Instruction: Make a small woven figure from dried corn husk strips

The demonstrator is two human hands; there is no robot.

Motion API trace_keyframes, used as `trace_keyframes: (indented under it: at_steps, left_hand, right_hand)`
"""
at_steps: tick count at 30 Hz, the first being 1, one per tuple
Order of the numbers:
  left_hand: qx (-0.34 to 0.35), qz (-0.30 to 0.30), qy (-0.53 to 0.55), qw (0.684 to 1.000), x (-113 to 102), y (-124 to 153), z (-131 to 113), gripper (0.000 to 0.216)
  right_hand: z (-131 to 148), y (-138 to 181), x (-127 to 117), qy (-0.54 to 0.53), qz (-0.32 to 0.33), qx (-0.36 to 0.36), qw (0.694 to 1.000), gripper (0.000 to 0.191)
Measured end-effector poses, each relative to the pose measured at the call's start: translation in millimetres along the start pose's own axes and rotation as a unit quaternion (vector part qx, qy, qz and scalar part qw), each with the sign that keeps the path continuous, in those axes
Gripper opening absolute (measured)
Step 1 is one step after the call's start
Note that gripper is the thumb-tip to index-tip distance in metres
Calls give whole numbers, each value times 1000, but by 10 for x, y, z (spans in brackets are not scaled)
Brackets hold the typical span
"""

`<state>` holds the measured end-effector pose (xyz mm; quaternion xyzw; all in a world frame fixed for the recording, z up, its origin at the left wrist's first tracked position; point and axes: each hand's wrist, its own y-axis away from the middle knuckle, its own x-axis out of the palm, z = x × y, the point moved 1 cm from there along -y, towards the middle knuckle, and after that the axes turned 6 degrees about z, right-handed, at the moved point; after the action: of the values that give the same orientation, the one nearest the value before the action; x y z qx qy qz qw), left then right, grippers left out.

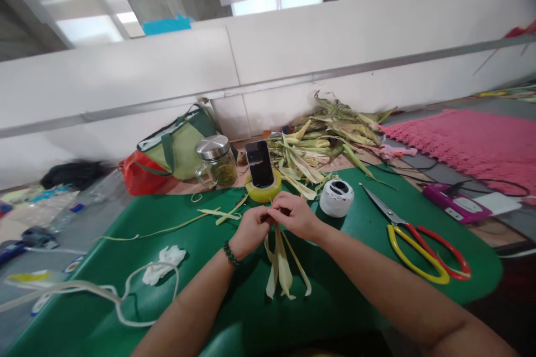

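Note:
My left hand (251, 228) and my right hand (295, 215) meet over the middle of the green mat (347, 284). Both are closed, fingertips pinched together on the top of a bunch of pale corn husk strips (283, 268). The strips hang down toward me with their ends spread apart; the pinched part is hidden by my fingers. Just beyond my hands, a phone (259, 163) leans upright in a yellow tape roll (263, 194). Right of my right hand stands a white spool (336, 198). Cut husk pieces (228, 215) lie to the left.
Scissors (412, 234) with red and yellow handles lie open at right. Behind are a glass jar (218, 162), a green bag (184, 139) and a husk pile (330, 128). A white cable (121, 298) and crumpled tissue (164, 265) lie left; a purple power strip (456, 203) sits right.

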<state>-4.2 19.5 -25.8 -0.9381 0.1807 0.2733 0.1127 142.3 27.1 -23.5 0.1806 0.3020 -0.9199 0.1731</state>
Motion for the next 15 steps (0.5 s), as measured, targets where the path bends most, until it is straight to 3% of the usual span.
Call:
trace_keyframes:
  at_steps: [5,7,11,13,15]
  left_hand:
    - [-7,-5,-12,1000,-42,-5,-14,23]
    - [-12,4,-3,1000,-73,-8,-28,28]
    - [-7,27,18,999,-121,-10,-49,33]
    - [-10,32,29,999,-135,-8,-46,34]
    - [-23,33,46,998,-145,-5,-36,33]
  right_hand:
    - [-55,-28,-101,-39,2,114,993,22]
    - [-108,-31,-144,-33,43,150,987,22]
    - [-192,-27,-148,3,152,143,978,21]
    - [-201,-33,-149,18,157,125,980,10]
    - [-181,-45,-176,55,138,100,984,10]
